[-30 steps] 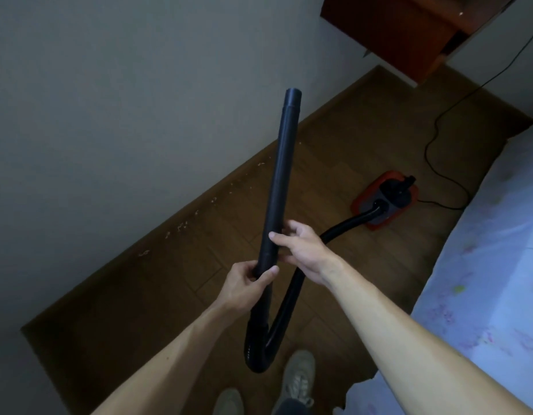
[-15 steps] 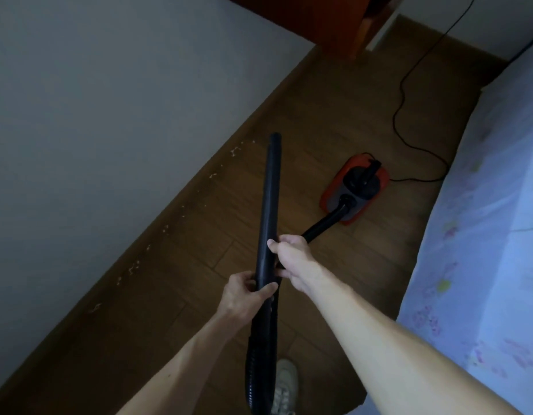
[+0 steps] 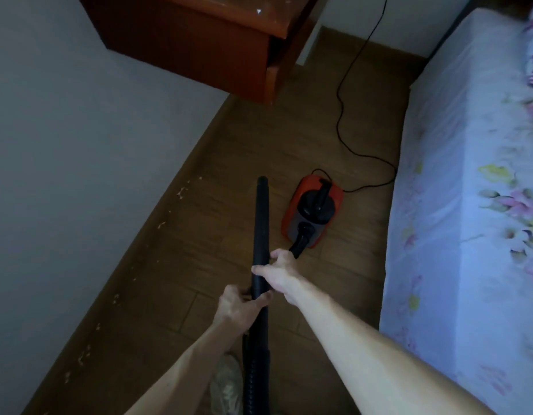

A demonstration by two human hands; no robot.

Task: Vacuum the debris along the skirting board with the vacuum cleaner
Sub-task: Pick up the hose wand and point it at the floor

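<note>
The debris (image 3: 181,191) is strewn along the skirting board (image 3: 157,211) at the floor's left edge. The wand (image 3: 260,235), gripped by both hands (image 3: 239,304), should be lowered and swept slowly beside it.

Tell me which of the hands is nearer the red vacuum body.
Right. The right hand grips the wand higher up, just short of the vacuum body; the left hand grips lower down, closer to the person.
</note>
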